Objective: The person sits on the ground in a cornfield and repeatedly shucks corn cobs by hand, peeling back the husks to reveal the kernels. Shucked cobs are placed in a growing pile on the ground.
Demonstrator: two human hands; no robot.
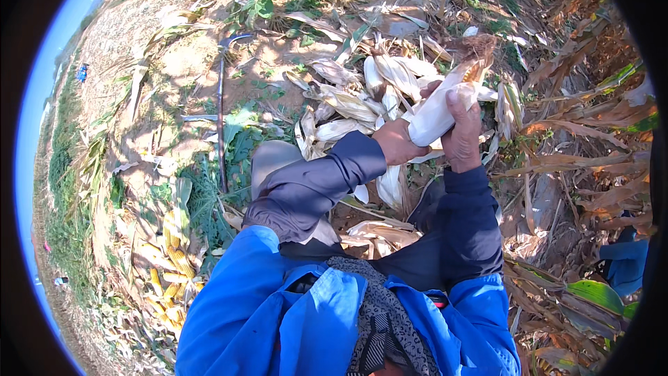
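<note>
An ear of corn (436, 115) in a pale husk is held up before me, tilted, its brown silk (477, 47) at the far end. Some yellow kernels show near that tip, where the husk is parted. My left hand (401, 142) is closed at the butt end of the ear, its fingers partly hidden. My right hand (464, 133) grips the ear from the right side, thumb on the husk. Beneath and beyond both hands lies a heap of unhusked corn ears (347, 102) on the soil. Loose husks (381, 232) lie between my legs.
A long-handled tool with a curved blade (221, 109) lies on the ground to the left. Bare yellow corn cobs (175, 266) are piled at lower left. Dry corn stalks (589, 167) stand along the right. Part of a person in blue clothing (624, 263) shows at the right edge.
</note>
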